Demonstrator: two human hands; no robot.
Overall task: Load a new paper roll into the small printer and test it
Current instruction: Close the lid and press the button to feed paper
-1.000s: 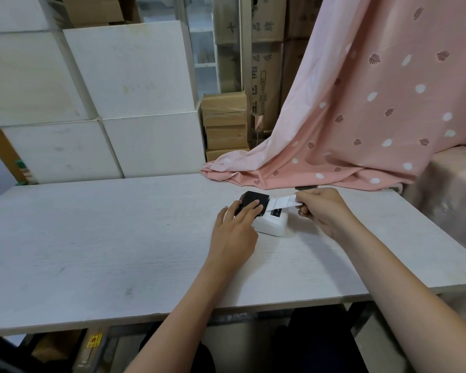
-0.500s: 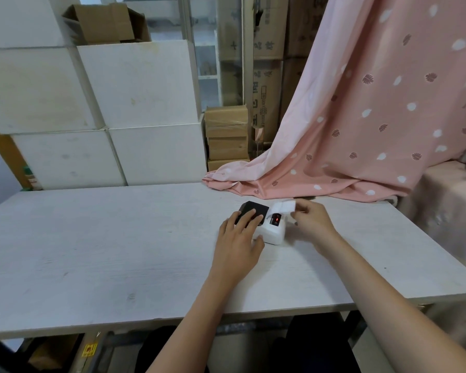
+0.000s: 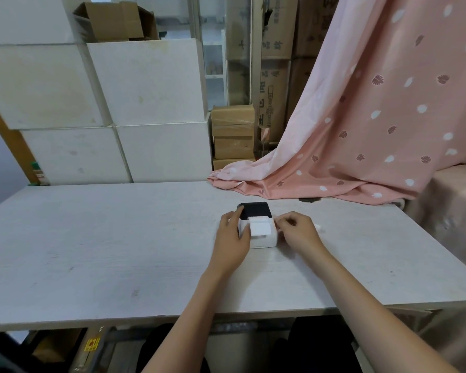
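Note:
A small printer (image 3: pixel 262 239) with a white body and a black lid (image 3: pixel 254 210) sits mid-table, its front facing me. A short white paper strip (image 3: pixel 258 228) sticks out of its slot and lies over the white top. My left hand (image 3: pixel 232 238) clasps the printer's left side, with the index finger reaching up to the lid's corner. My right hand (image 3: pixel 297 232) is at the printer's right side, fingers curled against its upper edge. The paper roll itself is hidden inside.
The pale wooden table (image 3: pixel 105 251) has its front edge near me. A small white scrap (image 3: pixel 318 227) lies just right of my right hand. A pink patterned cloth (image 3: pixel 347 146) drapes onto the far right. White boxes (image 3: pixel 151 103) and cardboard cartons (image 3: pixel 233 135) stand behind.
The printer has been turned so its front faces me. My right hand released the paper strip and moved to the printer's right side. The strip now lies on the printer's top.

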